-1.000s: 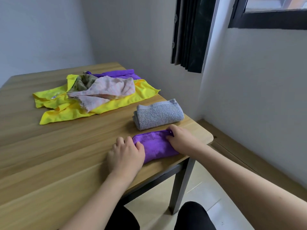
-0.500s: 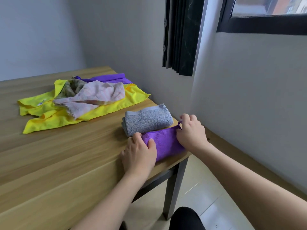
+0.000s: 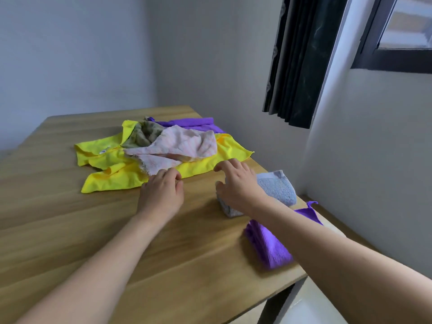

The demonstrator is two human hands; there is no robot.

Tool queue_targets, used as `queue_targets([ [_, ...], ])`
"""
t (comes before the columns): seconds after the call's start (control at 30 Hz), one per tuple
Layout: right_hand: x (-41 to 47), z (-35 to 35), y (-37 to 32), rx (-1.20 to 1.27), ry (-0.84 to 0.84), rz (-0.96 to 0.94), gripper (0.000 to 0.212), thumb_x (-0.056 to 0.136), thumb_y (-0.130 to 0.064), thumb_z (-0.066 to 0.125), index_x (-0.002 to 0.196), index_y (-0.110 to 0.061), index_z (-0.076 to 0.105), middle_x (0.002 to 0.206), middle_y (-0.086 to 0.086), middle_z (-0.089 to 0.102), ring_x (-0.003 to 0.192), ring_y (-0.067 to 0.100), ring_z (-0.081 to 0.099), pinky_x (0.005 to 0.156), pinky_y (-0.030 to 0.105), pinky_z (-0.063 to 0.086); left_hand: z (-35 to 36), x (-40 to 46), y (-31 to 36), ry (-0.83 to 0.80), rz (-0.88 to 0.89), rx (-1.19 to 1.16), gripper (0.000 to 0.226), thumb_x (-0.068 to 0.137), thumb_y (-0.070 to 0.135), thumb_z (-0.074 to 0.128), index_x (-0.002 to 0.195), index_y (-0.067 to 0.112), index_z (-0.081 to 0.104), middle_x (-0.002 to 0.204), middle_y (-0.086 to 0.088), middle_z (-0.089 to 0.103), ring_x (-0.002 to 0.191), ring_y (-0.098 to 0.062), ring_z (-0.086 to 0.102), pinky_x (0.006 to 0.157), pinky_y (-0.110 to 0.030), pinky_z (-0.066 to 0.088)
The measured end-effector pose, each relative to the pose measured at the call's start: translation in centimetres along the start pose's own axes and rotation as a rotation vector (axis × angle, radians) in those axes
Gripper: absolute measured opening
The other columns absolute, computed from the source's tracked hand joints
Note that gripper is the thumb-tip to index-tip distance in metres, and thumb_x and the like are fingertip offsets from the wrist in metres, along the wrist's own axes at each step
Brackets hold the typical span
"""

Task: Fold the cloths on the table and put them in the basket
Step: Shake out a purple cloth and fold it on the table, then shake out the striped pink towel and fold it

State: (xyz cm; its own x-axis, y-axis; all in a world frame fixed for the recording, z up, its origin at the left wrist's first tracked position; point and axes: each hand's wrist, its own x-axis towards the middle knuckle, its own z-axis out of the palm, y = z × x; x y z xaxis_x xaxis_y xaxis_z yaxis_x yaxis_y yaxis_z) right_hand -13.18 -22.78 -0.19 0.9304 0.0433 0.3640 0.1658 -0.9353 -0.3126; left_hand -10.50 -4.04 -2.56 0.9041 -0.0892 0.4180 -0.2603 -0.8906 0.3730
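Leaving the folded purple cloth behind, my left hand and right hand, both empty, apart, probably reach toward the yellow cloth next.

A dark curtain hangs beside a black-framed window.

Scene is lit by soft, cool daylight from the window at upper right; overall brightness moderate, walls rendered grey-blue. Faint, diffuse shadows are cast on the worktop beneath both forearms. No hard glare noted. Slight motion blur is seen on the hands and near cloths. Wide-angle distortion is evident: window frame and curtain lean markedly.
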Motion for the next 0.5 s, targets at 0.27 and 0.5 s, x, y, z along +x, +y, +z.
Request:
queue_targets([
  [0.27, 10.3, 4.4, -0.7, -0.099, -0.18, -0.069, 0.042, 0.087, -0.022, 0.052, 0.128, -0.021, 0.047, 0.128, 0.003, 0.049, 0.113, 0.027, 0.049, 0.083, 0.029, 0.033, 1.6, 8.6, -5.3, 0.13, 0.008, 0.044, 0.026, 0.084, 0.015, 0.056, 0.109, 0.02, 0.062, 0.114, -0.004, 0.062, 0.107, -0.032, 0.05, 0.089, -0.041, 0.041],
  [0.5, 17.3, 8.7, 0.7, -0.245, -0.248, -0.053, 0.048, 0.087, -0.028, 0.055, 0.133, -0.027, 0.044, 0.136, 0.001, 0.044, 0.122, 0.027, 0.043, 0.095, 0.034, 0.033, 5.3, 12.7, -9.1, 0.24, 0.028, 0.2, 0.019, 0.072, 0.019, 0.062, 0.091, 0.02, 0.067, 0.106, -0.002, 0.063, 0.103, -0.033, 0.05, 0.093, -0.049, 0.035],
])
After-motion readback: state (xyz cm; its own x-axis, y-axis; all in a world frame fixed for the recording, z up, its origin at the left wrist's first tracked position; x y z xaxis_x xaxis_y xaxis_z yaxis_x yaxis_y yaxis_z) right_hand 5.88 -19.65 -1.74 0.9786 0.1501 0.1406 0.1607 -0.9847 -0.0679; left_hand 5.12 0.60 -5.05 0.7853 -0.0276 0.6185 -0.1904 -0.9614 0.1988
